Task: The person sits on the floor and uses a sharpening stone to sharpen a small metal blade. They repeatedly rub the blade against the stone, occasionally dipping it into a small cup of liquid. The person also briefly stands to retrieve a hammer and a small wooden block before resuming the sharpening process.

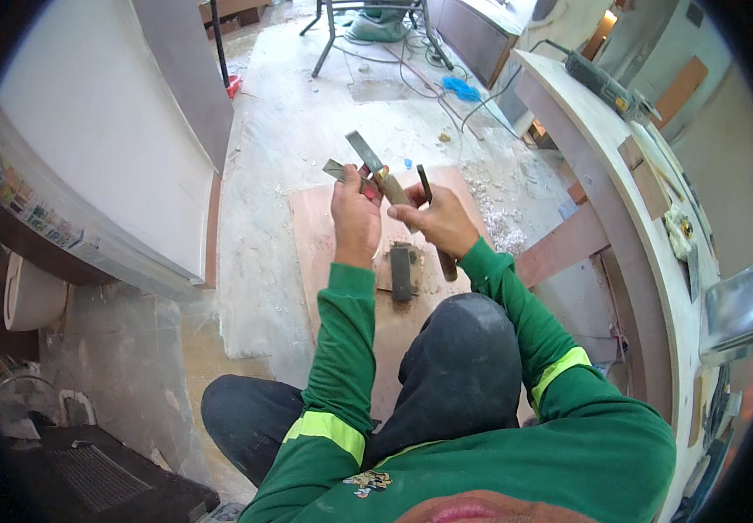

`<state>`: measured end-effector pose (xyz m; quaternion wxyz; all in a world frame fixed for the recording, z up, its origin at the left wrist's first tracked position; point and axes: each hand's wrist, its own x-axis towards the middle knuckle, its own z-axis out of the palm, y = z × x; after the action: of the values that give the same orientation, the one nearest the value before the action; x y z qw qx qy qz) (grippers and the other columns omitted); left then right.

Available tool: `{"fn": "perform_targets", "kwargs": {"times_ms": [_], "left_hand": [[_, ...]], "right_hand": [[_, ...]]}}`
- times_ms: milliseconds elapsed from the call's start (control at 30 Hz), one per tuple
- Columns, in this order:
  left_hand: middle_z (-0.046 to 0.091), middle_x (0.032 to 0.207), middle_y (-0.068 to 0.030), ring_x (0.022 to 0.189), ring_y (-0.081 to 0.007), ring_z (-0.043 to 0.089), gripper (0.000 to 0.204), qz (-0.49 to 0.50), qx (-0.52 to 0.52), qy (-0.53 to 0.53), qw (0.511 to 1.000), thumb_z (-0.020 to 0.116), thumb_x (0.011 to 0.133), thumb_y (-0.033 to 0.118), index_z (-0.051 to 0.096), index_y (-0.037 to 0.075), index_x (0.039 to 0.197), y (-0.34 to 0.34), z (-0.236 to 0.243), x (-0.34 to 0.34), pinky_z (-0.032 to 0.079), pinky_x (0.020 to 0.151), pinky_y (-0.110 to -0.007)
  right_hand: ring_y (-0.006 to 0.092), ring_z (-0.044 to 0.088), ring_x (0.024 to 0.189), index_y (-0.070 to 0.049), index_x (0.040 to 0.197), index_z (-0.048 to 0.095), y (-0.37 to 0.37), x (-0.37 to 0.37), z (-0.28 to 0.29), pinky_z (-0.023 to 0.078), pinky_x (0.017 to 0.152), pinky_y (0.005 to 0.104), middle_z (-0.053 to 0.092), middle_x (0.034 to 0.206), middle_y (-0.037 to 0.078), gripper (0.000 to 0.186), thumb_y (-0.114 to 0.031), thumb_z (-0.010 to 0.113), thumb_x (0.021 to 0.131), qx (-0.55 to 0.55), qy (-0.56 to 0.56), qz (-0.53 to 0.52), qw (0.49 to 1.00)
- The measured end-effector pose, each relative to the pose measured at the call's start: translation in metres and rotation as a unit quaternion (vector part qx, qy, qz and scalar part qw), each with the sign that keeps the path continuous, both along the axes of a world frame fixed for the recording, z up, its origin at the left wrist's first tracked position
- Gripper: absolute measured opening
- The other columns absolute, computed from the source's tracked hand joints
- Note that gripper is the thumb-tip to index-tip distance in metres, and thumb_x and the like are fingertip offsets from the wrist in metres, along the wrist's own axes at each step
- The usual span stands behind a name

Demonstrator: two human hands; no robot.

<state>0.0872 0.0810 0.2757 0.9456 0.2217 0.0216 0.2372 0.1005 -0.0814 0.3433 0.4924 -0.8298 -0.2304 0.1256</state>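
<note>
My left hand [355, 215] is closed on a short flat blade [335, 170] with something red near it. Beside it, a wide steel chisel [360, 150] with a wooden handle [394, 192] slants up between my hands. My right hand [442, 220] is closed round narrower chisels, one dark blade [424, 179] pointing up and a dark handle reaching down below the fingers; its thumb lies on the wide chisel's handle. Below my hands a dark sharpening stone [401, 272] rests on a small wood block on a plywood board [320, 244], in front of my bent knee.
A long pale bench [559, 91] runs along the right, carrying a grey power tool [603, 83] and wood pieces. A white door [124, 122] stands left. Ahead are a metal-legged stand [330, 39], cords and a blue bag [461, 87]. Shavings [503, 227] lie right of the board.
</note>
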Motion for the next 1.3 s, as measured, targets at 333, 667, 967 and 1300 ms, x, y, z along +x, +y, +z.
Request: {"fn": "perform_targets", "kwargs": {"times_ms": [333,667,967,1300], "left_hand": [[0.063,0.124,-0.0163,0.098,-0.0251,0.070,0.021,0.001,0.062,0.091,0.994,0.048,0.110,0.008,0.044,0.006,0.130,0.002,-0.004,-0.001,0.063,0.074,-0.036],[0.067,0.103,-0.0052,0.089,-0.0126,0.067,0.043,-0.022,0.072,-0.010,0.997,0.062,0.106,0.047,0.057,0.007,0.122,0.010,0.050,-0.017,0.058,0.074,-0.028],[0.068,0.109,-0.0080,0.085,-0.0145,0.065,0.039,-0.083,0.118,0.009,0.990,0.078,0.096,0.029,0.058,0.007,0.123,0.016,0.045,-0.026,0.058,0.074,-0.029],[0.068,0.104,-0.0061,0.088,-0.0109,0.064,0.031,-0.011,0.197,0.066,0.978,0.074,0.098,0.019,0.064,0.007,0.124,0.047,0.006,-0.005,0.055,0.071,-0.023]], "right_hand": [[0.0134,0.057,0.069,0.001,0.123,0.054,0.025,-0.001,0.002,0.051,0.057,0.0294,0.058,0.089,0.006,0.041,-0.030,0.065,0.098,-0.055,0.076,-0.033,0.995],[0.0145,0.066,0.077,0.005,0.116,0.066,0.104,0.032,0.084,0.056,0.064,0.0306,0.068,0.092,0.007,0.026,-0.014,0.069,0.098,0.127,0.001,-0.012,0.992],[0.0146,0.063,0.067,0.004,0.086,0.075,0.094,0.071,0.032,0.052,0.060,0.0316,0.070,0.080,0.007,0.023,-0.018,0.082,0.086,0.212,0.042,-0.051,0.975],[0.0262,0.062,0.095,0.000,0.132,0.053,0.022,-0.122,0.088,0.051,0.082,0.0402,0.063,0.111,0.015,0.048,-0.017,0.076,0.094,0.179,-0.243,-0.006,0.953]]}}
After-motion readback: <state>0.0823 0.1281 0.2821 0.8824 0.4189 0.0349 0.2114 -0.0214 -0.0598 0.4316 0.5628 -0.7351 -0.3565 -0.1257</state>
